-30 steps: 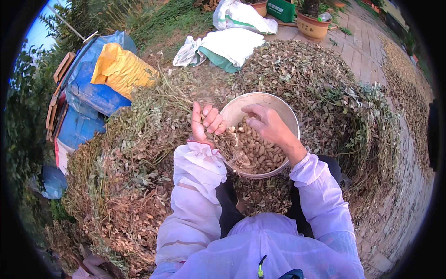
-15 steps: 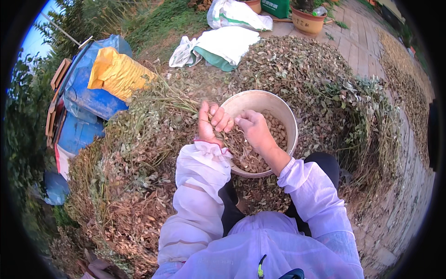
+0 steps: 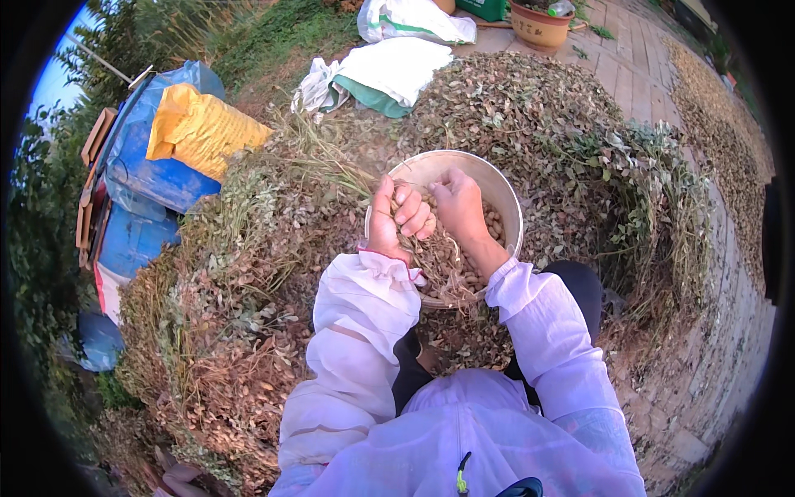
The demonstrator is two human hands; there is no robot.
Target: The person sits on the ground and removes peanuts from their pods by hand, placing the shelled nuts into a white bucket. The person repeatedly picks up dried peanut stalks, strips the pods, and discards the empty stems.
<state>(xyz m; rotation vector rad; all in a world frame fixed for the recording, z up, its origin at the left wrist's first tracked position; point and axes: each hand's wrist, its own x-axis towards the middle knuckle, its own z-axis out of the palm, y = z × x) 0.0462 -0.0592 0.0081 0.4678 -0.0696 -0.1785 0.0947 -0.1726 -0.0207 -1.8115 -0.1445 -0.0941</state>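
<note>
Peanut plant stems (image 3: 439, 257), dry and tangled, lie over the near rim of a pale round basin (image 3: 497, 186) holding loose peanuts (image 3: 495, 225); the left hand (image 3: 397, 217) has its grip clenched around the bundle, and the right hand (image 3: 458, 203), just beside it, has its grip closed on the same stems. Heaps of uprooted peanut plants (image 3: 248, 273) surround the basin, with a yellow sack (image 3: 199, 128) on blue sacks (image 3: 157, 178) at far left and white cloth bags (image 3: 397, 66) beyond.

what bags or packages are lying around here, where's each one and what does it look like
Yellow sack: upper left, lying on the blue bundle; bulging, crinkled, bright yellow.
Blue bundle: left, beside the dry plant heap; rounded, shiny blue wrapping.
White sack: top centre on the ground; flat, white with a green edge.
White bag: top, behind the white sack; crumpled, white with a green stripe.
No signs or screens.
</note>
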